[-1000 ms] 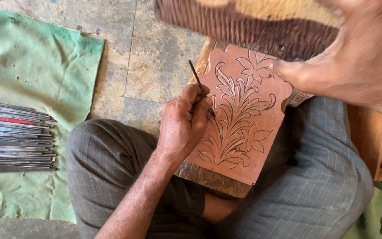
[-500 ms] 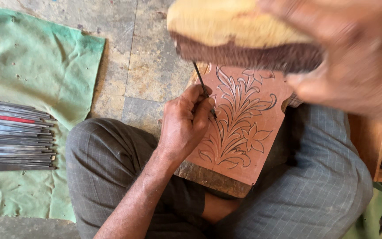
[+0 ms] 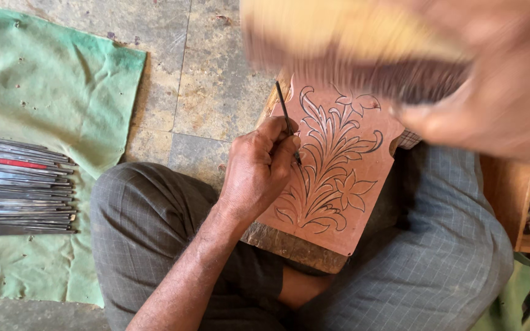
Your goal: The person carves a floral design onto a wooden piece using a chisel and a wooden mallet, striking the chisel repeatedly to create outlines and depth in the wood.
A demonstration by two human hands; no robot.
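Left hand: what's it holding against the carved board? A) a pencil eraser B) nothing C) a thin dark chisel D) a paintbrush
C: the left hand pinches a thin dark chisel with its tip set on the floral lines cut into the reddish carved board, which rests on the person's lap; the right hand, blurred, holds a wooden mallet above it.

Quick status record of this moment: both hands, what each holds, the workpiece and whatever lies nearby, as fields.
left hand: grips a thin chisel, tip on the carved panel
right hand: raised and blurred, holds a wooden mallet above the chisel
carved panel: reddish wood with a cut floral pattern, propped on the person's lap
chisel set: laid in a row on a green cloth
floor: stone slabs
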